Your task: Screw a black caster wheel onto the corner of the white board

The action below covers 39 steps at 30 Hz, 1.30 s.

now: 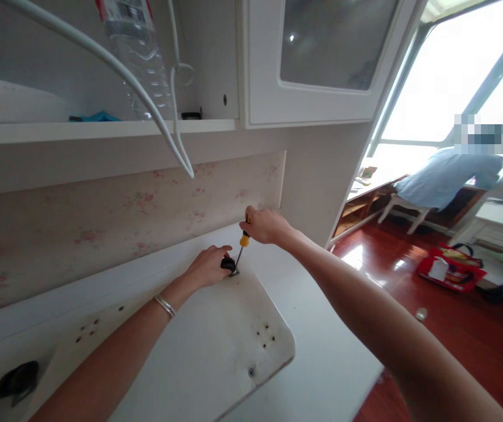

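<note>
A: Here, which step is shown?
B: The right hand [265,225] clasps the screwdriver [241,249], tip at the caster [228,265] on the white board [216,346]; the left hand [207,266] pinches that caster steady.
A: Next requirement?
B: Probably straight, firm turning.

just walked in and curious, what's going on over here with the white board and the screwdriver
A person is working with both bare hands on a white panel that lies flat on a white counter. The right hand grips a screwdriver with a yellow handle, its tip down at the panel's far corner. The left hand holds a small black caster wheel there. Two more black casters lie at the near left. Another person sits by the window.
</note>
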Tool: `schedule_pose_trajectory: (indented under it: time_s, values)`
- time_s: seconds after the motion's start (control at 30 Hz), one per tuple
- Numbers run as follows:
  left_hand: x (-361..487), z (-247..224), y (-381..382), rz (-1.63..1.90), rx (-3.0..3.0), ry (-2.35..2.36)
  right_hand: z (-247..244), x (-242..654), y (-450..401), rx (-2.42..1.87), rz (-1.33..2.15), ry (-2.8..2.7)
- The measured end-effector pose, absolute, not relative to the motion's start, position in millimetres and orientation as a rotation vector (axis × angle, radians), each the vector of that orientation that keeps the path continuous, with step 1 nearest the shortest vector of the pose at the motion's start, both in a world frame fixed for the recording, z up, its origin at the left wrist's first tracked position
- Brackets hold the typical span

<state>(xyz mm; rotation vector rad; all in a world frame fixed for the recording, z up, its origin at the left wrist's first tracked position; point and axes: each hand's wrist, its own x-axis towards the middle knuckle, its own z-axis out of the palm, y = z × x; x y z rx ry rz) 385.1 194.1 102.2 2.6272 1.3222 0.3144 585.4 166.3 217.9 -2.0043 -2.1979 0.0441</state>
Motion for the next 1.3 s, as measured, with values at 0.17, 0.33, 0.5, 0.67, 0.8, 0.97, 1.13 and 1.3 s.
schedule_pose_trajectory:
  time_s: [0.17, 0.33, 0.5, 0.67, 0.8, 0.97, 1.13, 1.3]
  values:
    - [383, 100, 197, 0.319, 2.604, 1.316, 217, 594, 164, -1.993, 0.058, -2.151]
    - [383, 99, 197, 0.322, 2.583, 1.319, 215, 597, 162, -1.99, 0.074, -2.128]
    - [384, 100, 195, 0.324, 2.574, 1.324, 211, 594, 163, -1.996, 0.1, -2.128]
    - [384, 100, 195, 0.327, 2.562, 1.332, 211, 592, 165, -2.003, 0.118, -2.13]
    - [384, 98, 195, 0.336, 2.562, 1.332, 212, 590, 164, -1.994, 0.139, -2.154]
    - [384, 96, 197, 0.336, 2.557, 1.338, 211, 589, 165, -2.054, 0.131, -2.127]
    - [383, 95, 199, 0.33, 2.55, 1.341, 218, 588, 171, -2.057, 0.124, -2.163]
    - [383, 94, 201, 0.328, 2.554, 1.34, 231, 586, 177, -1.843, 0.278, -2.408]
